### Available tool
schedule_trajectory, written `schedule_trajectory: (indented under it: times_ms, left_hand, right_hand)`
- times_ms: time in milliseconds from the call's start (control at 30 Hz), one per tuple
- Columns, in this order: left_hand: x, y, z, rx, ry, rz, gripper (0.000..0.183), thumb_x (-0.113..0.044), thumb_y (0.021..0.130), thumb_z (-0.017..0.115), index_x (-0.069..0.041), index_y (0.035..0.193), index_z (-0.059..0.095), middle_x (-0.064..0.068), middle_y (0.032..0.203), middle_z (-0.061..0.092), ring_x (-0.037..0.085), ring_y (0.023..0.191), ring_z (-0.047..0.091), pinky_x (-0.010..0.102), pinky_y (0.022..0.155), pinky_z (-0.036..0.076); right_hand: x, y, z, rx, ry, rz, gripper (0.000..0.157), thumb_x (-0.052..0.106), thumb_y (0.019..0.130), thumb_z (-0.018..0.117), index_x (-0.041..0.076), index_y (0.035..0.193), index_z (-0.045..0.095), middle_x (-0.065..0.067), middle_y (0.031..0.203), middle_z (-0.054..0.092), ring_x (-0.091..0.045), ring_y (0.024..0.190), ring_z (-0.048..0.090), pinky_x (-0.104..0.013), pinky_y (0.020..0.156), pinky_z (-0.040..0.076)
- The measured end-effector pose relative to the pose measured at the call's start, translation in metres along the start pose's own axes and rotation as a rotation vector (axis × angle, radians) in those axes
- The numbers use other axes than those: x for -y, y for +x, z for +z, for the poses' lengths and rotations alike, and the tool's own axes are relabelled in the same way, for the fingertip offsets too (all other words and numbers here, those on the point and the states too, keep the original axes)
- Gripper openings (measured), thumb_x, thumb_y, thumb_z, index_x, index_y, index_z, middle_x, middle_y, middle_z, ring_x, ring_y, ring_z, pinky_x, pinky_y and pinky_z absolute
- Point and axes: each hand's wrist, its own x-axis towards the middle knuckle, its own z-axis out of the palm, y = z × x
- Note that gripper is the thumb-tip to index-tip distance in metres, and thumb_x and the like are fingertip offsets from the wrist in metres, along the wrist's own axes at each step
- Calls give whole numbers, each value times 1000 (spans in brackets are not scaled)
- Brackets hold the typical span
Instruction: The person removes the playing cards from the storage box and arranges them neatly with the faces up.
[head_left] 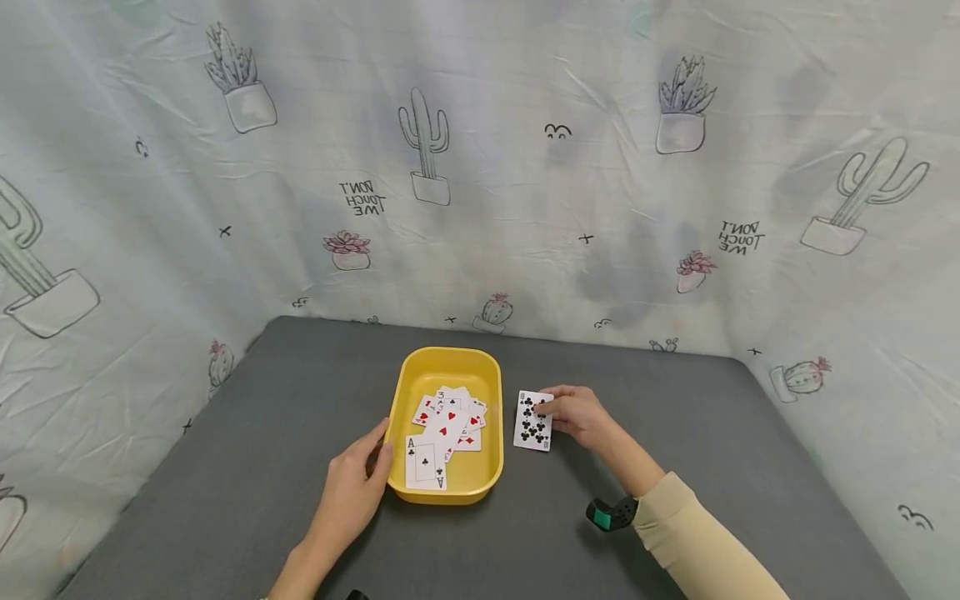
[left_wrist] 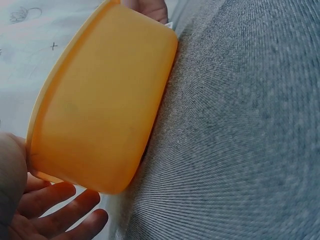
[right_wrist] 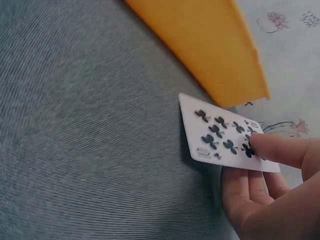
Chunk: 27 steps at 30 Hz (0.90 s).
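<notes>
A yellow plastic tub (head_left: pixel 490 475) stands on the grey table, with several loose playing cards (head_left: pixel 447 421) lying face up in it. The ace of clubs lies nearest the front. My left hand (head_left: pixel 358 477) grips the tub's left rim, its thumb at the edge and its fingers (left_wrist: pixel 75 212) by the outer wall. To the right of the tub, my right hand (head_left: pixel 577 415) pinches a ten of clubs card (head_left: pixel 533 433) between the thumb on its face and fingers beneath. In the right wrist view this card (right_wrist: pixel 220 135) is tilted over the cloth, close to the tub wall.
Grey cloth (head_left: pixel 247 467) covers the table. A pale curtain (head_left: pixel 510 175) printed with cacti hangs behind and along both sides. The right wrist wears a black band (head_left: pixel 617 514).
</notes>
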Motion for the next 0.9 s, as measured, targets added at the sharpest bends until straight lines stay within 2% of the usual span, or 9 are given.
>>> schedule_trajectory:
  times_ms: [100, 233, 367, 467, 667, 900]
  left_hand:
    - [-1, 0, 0, 12, 3, -7, 45, -16, 101, 57, -1, 143, 49, 15, 133, 58, 22, 107, 62, 39, 81, 54]
    - [-2, 0, 0, 19, 7, -24, 46, -17, 101, 57, -2, 144, 49, 14, 133, 58, 21, 106, 61, 40, 82, 54]
    - [-2, 0, 0, 19, 5, -30, 46, -17, 101, 57, -2, 144, 49, 13, 132, 58, 21, 105, 62, 39, 81, 54]
    - [-2, 1, 0, 16, 3, -25, 46, -17, 101, 57, -2, 144, 49, 13, 132, 59, 20, 104, 62, 38, 81, 54]
    - [0, 1, 1, 17, 4, -23, 46, -16, 101, 58, -1, 144, 49, 14, 133, 58, 21, 106, 62, 40, 82, 54]
    - [-2, 0, 0, 18, 9, -29, 46, -17, 101, 58, -2, 144, 49, 12, 130, 60, 20, 102, 62, 38, 80, 54]
  right_hand:
    - [-8, 5, 0, 6, -53, -46, 32, -12, 79, 73, -10, 111, 65, -16, 95, 68, -24, 82, 66, -37, 74, 56]
    - [-19, 11, -1, -22, -190, -138, 31, -7, 76, 79, -5, 106, 70, -13, 92, 67, -22, 79, 64, -34, 70, 56]
    - [-24, 14, -1, -65, -347, -251, 27, -1, 75, 83, 2, 100, 74, -8, 83, 63, -21, 74, 57, -32, 62, 51]
    - [-24, 13, 2, -89, -424, -312, 25, 2, 74, 84, 4, 97, 74, -6, 79, 60, -21, 71, 53, -31, 59, 46]
    - [-20, 7, 8, -111, -473, -341, 25, 1, 75, 84, 2, 97, 74, -6, 76, 58, -19, 67, 51, -30, 57, 43]
    - [-19, 4, 8, -82, -411, -307, 32, 2, 74, 85, -2, 102, 70, -7, 79, 59, -19, 69, 55, -32, 62, 47]
